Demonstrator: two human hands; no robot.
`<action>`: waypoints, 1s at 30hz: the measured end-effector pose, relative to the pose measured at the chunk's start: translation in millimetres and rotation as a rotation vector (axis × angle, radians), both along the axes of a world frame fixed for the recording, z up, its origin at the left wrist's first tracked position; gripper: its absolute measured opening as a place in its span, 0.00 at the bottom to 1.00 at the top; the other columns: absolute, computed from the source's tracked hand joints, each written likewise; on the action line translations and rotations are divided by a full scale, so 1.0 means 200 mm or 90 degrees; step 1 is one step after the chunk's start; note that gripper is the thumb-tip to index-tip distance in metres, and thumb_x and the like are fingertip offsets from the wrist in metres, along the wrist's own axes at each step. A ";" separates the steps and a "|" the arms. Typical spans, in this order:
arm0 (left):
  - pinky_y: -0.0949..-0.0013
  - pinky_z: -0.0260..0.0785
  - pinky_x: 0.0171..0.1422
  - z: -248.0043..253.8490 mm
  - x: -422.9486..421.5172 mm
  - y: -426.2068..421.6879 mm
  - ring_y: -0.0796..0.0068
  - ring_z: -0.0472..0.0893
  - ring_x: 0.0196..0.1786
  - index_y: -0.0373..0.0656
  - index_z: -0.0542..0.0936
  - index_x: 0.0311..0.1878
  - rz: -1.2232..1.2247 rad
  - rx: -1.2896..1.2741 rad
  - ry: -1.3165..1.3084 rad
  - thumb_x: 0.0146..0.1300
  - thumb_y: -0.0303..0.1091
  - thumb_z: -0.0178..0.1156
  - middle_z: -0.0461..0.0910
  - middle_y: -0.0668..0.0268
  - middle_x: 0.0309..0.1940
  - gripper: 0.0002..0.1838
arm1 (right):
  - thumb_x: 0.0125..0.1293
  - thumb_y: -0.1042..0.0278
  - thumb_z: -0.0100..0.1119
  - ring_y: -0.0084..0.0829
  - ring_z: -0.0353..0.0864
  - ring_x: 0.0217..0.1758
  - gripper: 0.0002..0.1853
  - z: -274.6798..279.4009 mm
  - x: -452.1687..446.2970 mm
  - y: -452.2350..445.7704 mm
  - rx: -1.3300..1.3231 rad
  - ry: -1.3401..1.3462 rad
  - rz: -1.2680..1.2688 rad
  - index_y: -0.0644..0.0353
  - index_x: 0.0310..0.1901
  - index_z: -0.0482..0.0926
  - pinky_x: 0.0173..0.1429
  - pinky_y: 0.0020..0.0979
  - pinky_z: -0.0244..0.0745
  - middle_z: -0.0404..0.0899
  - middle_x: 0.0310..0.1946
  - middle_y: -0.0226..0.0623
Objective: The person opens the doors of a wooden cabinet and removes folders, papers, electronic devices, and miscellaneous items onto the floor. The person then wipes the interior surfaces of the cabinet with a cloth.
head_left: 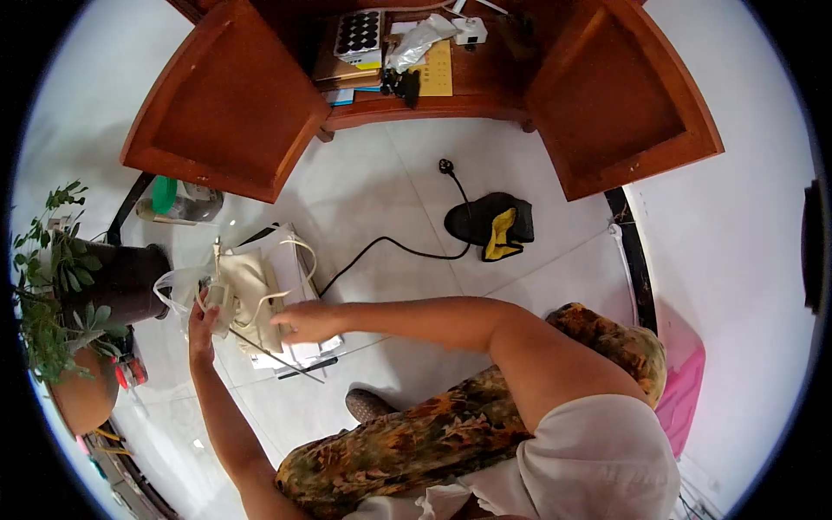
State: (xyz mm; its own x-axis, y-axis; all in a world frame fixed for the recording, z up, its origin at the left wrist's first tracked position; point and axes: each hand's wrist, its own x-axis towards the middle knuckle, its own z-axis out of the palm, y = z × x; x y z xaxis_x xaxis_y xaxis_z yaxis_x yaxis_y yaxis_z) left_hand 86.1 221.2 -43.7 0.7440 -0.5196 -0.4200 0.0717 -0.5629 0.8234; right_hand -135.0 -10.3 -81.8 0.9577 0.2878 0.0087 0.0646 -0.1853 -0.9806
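Note:
On the left, my left hand [204,322] is closed around a small whitish box-shaped device [220,299], whose exact kind I cannot make out. A clear plastic bag [178,286] hangs beside that hand. My right hand [310,322] reaches across from the right, fingers apart and partly curled, close to a pale cord or strap [310,269] that loops upward. Under both hands lies a cream cloth bag [247,277] on a pile of papers [290,260]. A thin dark rod [286,364] slants out below the device.
A wooden cabinet with open doors [230,104] holds papers and a black-dotted box [360,33]. On the tiled floor lie a black-and-yellow object [494,227] and a plug [445,165]. A green-lidded jar [182,201] and potted plants [117,277] stand left; a pink stool [685,390], right.

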 end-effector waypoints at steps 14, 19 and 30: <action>0.51 0.48 0.71 -0.12 0.09 0.29 0.63 0.60 0.71 0.47 0.62 0.70 0.125 0.009 -0.016 0.63 0.63 0.53 0.62 0.61 0.69 0.39 | 0.61 0.62 0.57 0.44 0.80 0.42 0.09 -0.33 0.16 -0.82 -0.098 0.067 -0.563 0.56 0.39 0.79 0.48 0.44 0.74 0.80 0.35 0.44; 0.54 0.51 0.69 -0.23 0.18 0.33 0.61 0.66 0.66 0.43 0.63 0.69 0.217 0.035 -0.087 0.65 0.62 0.50 0.66 0.58 0.64 0.38 | 0.55 0.66 0.63 0.47 0.72 0.54 0.18 -0.29 0.12 -1.30 -0.399 -0.045 -0.920 0.55 0.49 0.75 0.56 0.44 0.69 0.72 0.53 0.47; 0.64 0.62 0.59 -0.27 -0.02 0.09 0.71 0.74 0.54 0.47 0.68 0.65 0.132 0.097 0.080 0.65 0.60 0.50 0.75 0.63 0.54 0.32 | 0.57 0.56 0.63 0.54 0.66 0.61 0.29 -0.33 0.19 -1.67 -0.536 -0.027 -0.900 0.53 0.60 0.71 0.63 0.47 0.64 0.66 0.58 0.54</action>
